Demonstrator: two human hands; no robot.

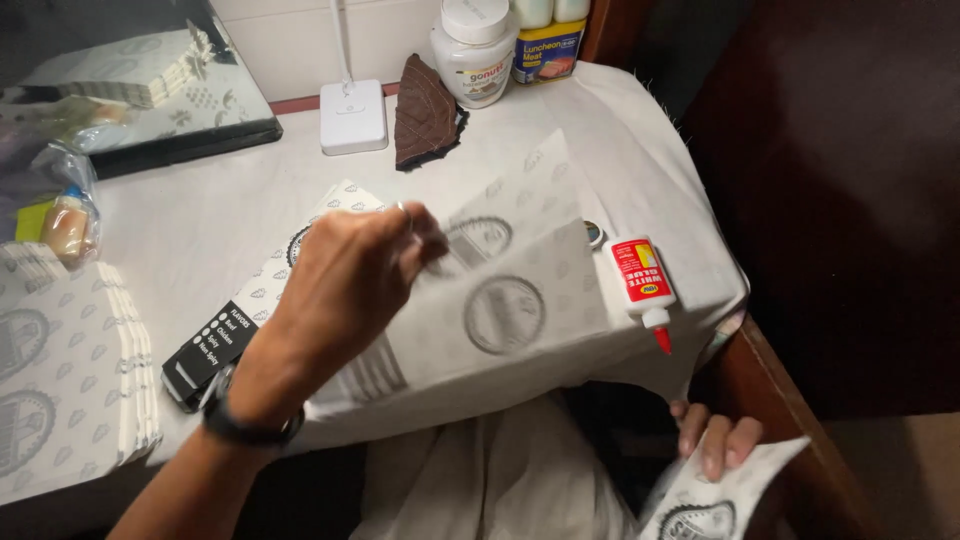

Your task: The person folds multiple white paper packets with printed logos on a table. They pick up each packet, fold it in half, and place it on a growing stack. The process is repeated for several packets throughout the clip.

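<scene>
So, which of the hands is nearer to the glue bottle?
The right hand, low beneath the glue bottle past the table edge. The left hand is farther, across the printed paper sheet it holds.

I see a table draped in white cloth (220, 215), carrying printed paper sheets (500, 300), a stack of folded sheets (60, 370), a glue bottle (640, 280), a lamp base (353, 115), a brown cloth (425, 110) and a white jar (473, 55).

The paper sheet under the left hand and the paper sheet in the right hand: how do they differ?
The left hand presses its sheet flat on the table; the right hand holds its sheet low beside the table. The first shows almost fully, the second only partly. Both are white with round grey emblems.
</scene>
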